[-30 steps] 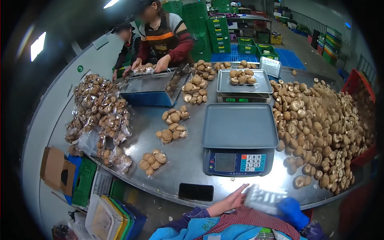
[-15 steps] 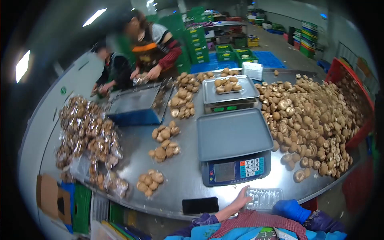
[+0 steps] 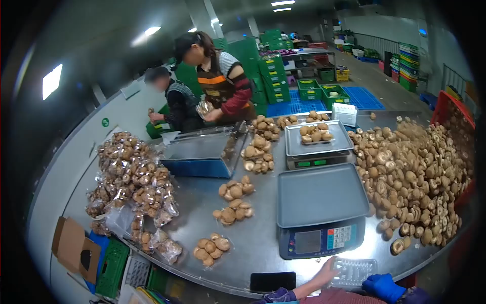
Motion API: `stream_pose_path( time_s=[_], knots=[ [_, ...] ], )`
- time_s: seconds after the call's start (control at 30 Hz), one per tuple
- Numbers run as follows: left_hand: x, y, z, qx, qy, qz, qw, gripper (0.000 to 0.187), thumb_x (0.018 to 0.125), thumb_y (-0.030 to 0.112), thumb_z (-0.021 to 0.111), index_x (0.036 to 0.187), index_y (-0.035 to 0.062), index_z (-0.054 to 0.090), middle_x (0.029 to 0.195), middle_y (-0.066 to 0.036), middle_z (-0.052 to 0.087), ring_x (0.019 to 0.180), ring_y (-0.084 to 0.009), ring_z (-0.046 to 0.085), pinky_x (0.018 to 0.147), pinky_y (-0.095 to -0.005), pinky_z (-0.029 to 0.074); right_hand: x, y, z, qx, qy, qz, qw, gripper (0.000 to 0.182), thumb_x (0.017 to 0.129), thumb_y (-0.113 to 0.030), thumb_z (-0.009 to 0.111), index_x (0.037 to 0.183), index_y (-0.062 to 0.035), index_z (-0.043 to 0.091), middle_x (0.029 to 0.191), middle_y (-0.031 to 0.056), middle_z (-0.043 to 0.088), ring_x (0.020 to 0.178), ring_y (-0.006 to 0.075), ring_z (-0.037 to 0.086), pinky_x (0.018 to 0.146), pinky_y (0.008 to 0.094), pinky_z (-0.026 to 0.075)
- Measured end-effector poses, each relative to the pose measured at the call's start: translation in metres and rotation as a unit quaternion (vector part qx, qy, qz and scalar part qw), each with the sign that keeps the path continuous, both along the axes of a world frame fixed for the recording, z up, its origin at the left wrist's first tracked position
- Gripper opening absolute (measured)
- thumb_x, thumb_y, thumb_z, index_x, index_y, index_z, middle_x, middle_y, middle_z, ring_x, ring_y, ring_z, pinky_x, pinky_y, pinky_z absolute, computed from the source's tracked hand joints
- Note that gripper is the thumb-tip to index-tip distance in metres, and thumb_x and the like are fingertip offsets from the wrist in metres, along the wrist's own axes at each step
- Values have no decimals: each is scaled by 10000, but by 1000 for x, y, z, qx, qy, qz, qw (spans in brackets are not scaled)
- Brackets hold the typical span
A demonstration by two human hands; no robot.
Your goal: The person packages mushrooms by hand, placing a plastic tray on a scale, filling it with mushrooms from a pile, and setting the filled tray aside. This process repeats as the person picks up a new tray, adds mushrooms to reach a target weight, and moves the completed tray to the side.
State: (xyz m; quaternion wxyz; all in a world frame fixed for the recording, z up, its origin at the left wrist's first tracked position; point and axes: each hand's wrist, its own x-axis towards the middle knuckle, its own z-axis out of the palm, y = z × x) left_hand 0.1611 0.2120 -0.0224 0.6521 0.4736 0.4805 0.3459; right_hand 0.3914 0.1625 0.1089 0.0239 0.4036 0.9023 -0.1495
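Note:
My left hand (image 3: 325, 274), bare, grips the left end of a clear plastic tray (image 3: 354, 271) at the table's near edge. At the tray's right end is my right hand (image 3: 383, 287) in a blue glove, its fingers closed against the tray. Just beyond the tray stands a scale with a bare grey pan (image 3: 322, 195). A black phone (image 3: 273, 282) lies left of my left hand. To the right spreads a large heap of brown mushrooms (image 3: 410, 172).
A second scale (image 3: 318, 138) carries mushrooms. Small mushroom piles (image 3: 211, 248) and bagged mushrooms (image 3: 134, 172) lie leftward, near a blue-sided machine (image 3: 202, 152). Two people (image 3: 223, 86) work across the table. A red crate (image 3: 453, 109) stands right, a cardboard box (image 3: 75, 248) lower left.
The view has shifted, so the table and scales appear lower and farther right. Across the table, a person's hands have lifted a pack of mushrooms. My hands stay at the tray.

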Motion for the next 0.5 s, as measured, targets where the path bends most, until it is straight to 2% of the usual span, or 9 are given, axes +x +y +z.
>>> stream_pose_path(
  time_s=[0.07,0.1,0.13,0.17,0.23,0.3,0.43,0.5],
  knots=[
    [8,-1,-23,27,-14,33,999,643,724,86,573,1287,-50,294,1282,-209,380,1217,-284,344,1013,-325,264,2,0,0,7,0,1,1000,77,722,-243,548,734,-168,555,675,54,547,600,261,574,465,383,438],
    [8,1,-24,94,23,24,995,636,725,79,572,1292,-18,301,1267,-210,391,1199,-293,364,1004,-325,278,3,3,-2,11,-15,13,1000,79,721,-227,547,747,-153,546,693,57,543,611,261,573,470,382,440],
    [8,1,-17,105,44,27,993,638,728,78,576,1298,16,297,1250,-220,399,1188,-307,372,997,-331,287,5,3,-9,9,-28,26,999,84,720,-212,545,759,-138,536,711,61,538,621,260,572,475,380,443],
    [7,0,-14,100,31,33,994,634,734,82,577,1298,34,292,1240,-228,401,1181,-322,375,991,-341,296,9,2,-25,26,-23,25,999,86,701,-204,549,729,-129,518,686,57,519,606,252,565,454,378,433],
    [9,1,-25,114,33,37,992,636,742,100,575,1297,22,276,1271,-236,365,1195,-339,353,1000,-349,283,1,4,-19,52,-9,14,999,89,678,-189,556,722,-126,513,664,47,500,581,245,553,446,370,426],
    [3,2,-4,81,43,-22,996,643,760,133,554,1307,-1,241,1294,-241,334,1216,-348,325,1017,-356,261,3,1,-31,56,-20,23,998,114,671,-187,554,745,-115,507,674,47,500,594,241,554,450,367,425],
    [0,-1,7,110,91,-29,989,627,789,179,520,1300,-27,220,1298,-270,310,1231,-372,296,1029,-371,244,2,-2,-37,49,-43,34,997,145,666,-186,554,771,-103,499,695,48,502,624,238,557,459,363,429],
    [0,1,5,107,120,-58,985,632,816,213,507,1322,26,180,1327,-251,275,1239,-359,296,1012,-359,260,0,-4,-34,36,-56,25,997,161,667,-181,552,792,-96,498,712,52,503,655,238,560,465,360,433]
  ],
)
